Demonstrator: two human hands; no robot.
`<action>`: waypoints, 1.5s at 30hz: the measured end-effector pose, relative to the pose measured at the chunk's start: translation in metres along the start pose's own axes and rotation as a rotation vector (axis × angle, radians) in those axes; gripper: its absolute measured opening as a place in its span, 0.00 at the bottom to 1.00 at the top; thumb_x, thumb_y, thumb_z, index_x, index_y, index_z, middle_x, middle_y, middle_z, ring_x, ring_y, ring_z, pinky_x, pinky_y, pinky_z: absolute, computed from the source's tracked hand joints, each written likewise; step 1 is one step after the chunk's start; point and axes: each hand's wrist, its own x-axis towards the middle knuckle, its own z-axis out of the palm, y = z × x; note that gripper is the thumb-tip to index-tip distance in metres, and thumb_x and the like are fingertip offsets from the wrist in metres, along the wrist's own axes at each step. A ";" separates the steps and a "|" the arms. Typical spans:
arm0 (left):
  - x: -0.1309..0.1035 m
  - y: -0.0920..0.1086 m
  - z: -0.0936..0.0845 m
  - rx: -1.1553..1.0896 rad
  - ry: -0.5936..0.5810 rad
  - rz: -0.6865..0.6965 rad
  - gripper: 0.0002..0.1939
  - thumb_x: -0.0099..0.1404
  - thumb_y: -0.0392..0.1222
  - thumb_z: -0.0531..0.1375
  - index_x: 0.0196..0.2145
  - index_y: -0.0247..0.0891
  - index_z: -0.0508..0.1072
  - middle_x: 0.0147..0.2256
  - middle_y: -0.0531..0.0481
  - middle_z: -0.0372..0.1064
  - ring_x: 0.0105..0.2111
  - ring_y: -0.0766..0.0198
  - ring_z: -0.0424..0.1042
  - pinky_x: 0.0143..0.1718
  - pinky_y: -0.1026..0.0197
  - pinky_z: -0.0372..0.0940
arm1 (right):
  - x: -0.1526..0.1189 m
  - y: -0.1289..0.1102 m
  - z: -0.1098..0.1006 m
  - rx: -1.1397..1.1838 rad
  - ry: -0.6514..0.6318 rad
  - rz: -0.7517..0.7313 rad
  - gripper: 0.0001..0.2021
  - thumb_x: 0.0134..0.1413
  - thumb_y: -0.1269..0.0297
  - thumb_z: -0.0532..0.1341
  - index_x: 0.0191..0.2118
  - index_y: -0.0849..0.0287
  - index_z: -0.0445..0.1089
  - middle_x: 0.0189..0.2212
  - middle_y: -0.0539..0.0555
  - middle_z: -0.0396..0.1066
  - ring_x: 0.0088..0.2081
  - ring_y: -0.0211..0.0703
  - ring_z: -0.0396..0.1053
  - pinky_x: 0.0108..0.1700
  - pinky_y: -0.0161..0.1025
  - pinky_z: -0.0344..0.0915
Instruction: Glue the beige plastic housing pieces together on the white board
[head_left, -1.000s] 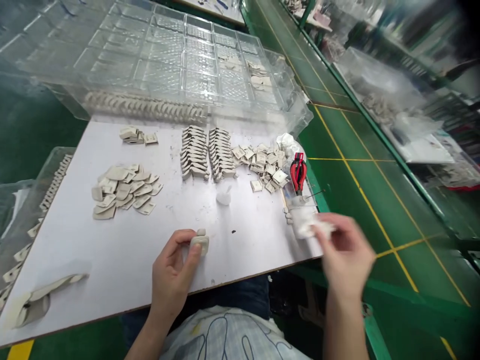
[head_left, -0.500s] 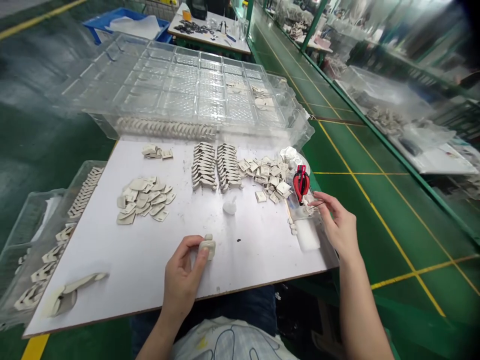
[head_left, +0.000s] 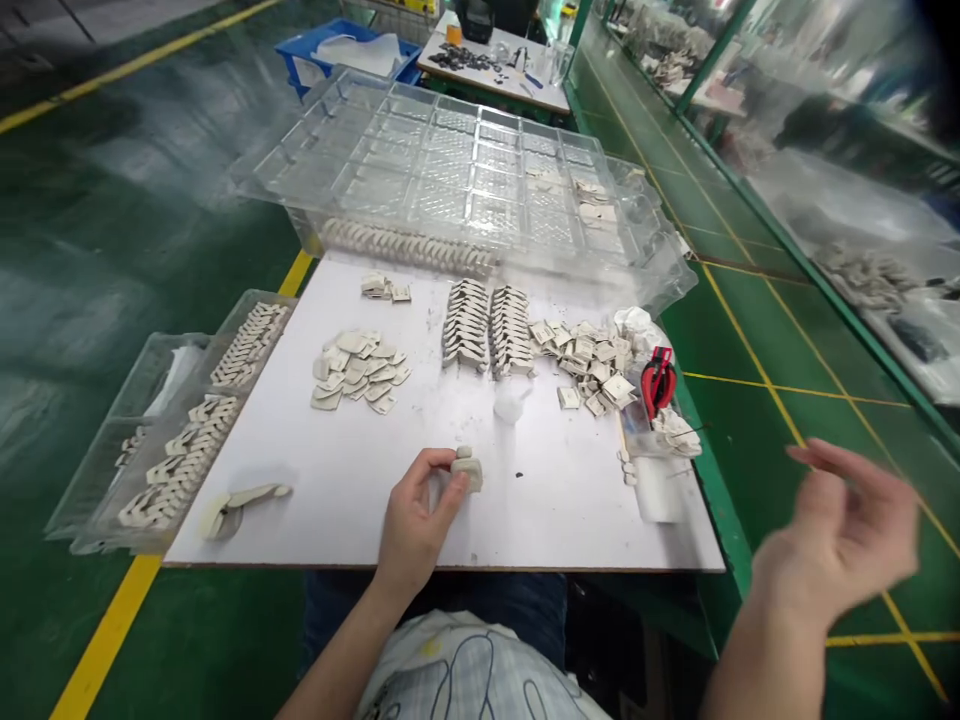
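My left hand pinches a small beige plastic part between thumb and fingers, just above the front of the white tabletop. Off the table's right edge hangs my right hand, slightly blurred, its fingers loosely bent and apart with nothing seen in them. Closest to it on the table is a small clear container with red-handled pliers, crumpled white material and thin dark wire-like pieces. A translucent white little bottle stands beyond my left hand.
Flat beige pieces form a pile at left; square beige pieces lie at right. Two rows of curved parts stand between them. One curved handle-like part lies front left. Clear compartment trays line the back, more bins the left.
My right hand has left the small container and moved right, away from the table; the thin wire-like piece no longer shows in its fingers. My left hand still holds the beige part. The view has shifted.
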 end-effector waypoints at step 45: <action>-0.012 0.012 -0.008 -0.529 -0.639 -0.502 0.29 0.54 0.62 0.70 0.48 0.43 0.80 0.50 0.42 0.73 0.54 0.51 0.67 0.53 0.56 0.60 | -0.044 -0.077 0.048 0.575 -1.235 0.370 0.12 0.65 0.54 0.60 0.45 0.54 0.76 0.35 0.52 0.75 0.35 0.39 0.70 0.36 0.35 0.66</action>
